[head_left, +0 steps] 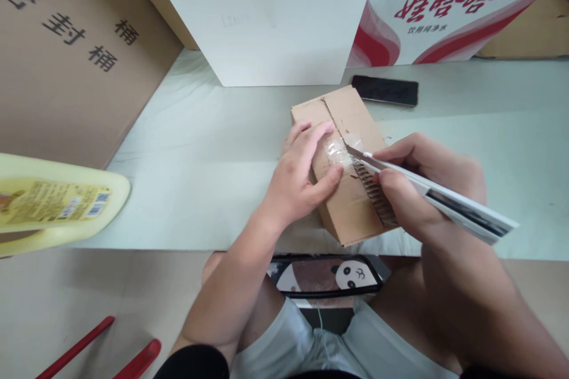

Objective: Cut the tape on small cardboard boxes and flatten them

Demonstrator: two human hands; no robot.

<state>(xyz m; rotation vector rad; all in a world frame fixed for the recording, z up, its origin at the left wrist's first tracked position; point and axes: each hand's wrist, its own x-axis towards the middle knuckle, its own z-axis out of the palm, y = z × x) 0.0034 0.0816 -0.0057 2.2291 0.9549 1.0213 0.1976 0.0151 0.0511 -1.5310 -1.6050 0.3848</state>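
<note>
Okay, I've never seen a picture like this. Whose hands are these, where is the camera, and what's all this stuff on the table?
There is no machine here. These are one person's two bare hands, seen from a camera worn on that person's head, looking forward and down. That is why the arms come in from the bottom and the lap shows.

The left hand presses on a small cardboard box on the pale table. The right hand grips a utility knife, with its blade tip at the clear tape on the box's top.

Behind it are a black phone, a white box and a red and white printed carton. At left are a big brown carton and a yellow bottle.
</note>
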